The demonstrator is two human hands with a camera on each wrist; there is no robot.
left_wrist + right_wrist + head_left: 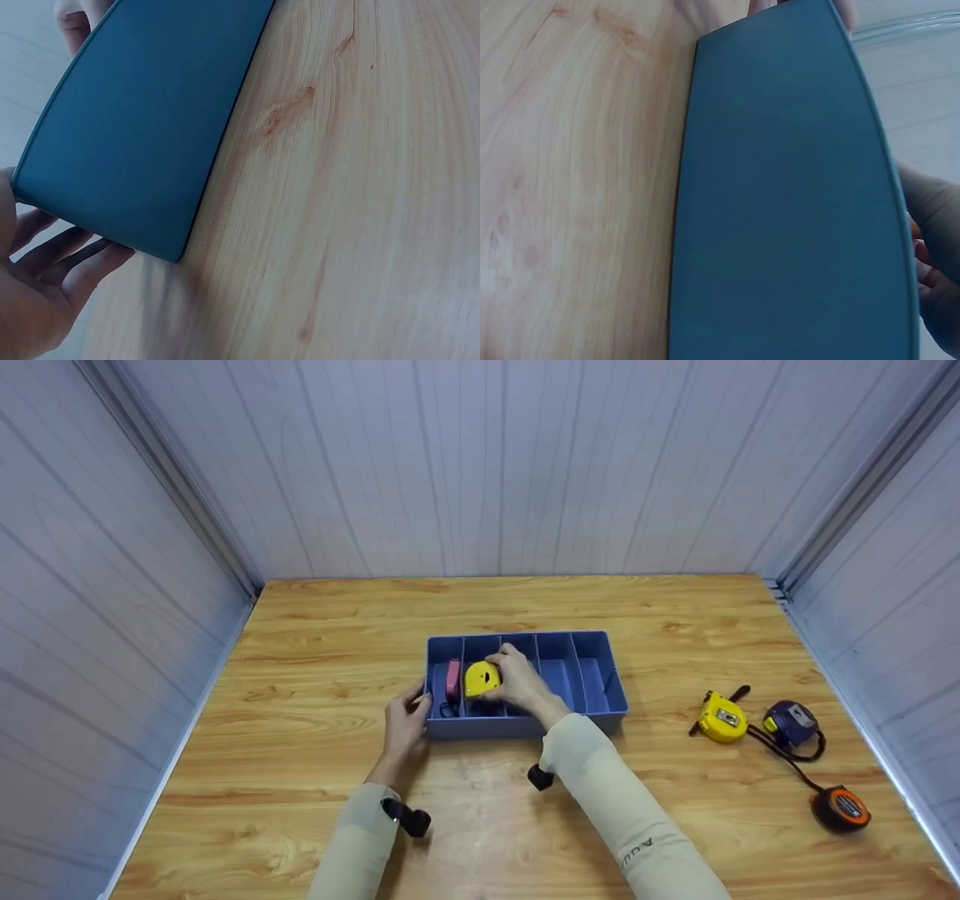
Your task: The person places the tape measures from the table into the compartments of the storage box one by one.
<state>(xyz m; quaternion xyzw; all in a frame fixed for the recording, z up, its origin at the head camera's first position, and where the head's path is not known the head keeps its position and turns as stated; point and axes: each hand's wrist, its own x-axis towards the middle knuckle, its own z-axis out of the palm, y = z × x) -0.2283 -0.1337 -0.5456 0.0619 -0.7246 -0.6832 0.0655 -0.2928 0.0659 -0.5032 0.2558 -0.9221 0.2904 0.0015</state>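
A yellow tape measure (478, 681) is sitting at the second compartment from the left of a blue box (480, 727), its broad face turning up toward the head camera; whether it is touching the compartment floor, I cannot tell. The right hand (519, 679) is pinching it from the side, fingers curling only as far as its casing, probably because the narrow dividers are leaving little room for a fuller grip. The left hand (406, 724) is holding the box's left end, half open, thumb at the rim and fingers lying along the outer wall, presumably for steadying it. In the leftmost compartment a pink tape measure (452, 679) is resting, seemingly on edge to suit the slot, with a black cord below it. Well apart on the right of the worktop (315, 675), a second yellow tape measure (721, 718), a purple one (791, 722) and a black-and-orange one (840, 808) are lying loosely grouped. Pale panels (360, 472) are enclosing the worktop.
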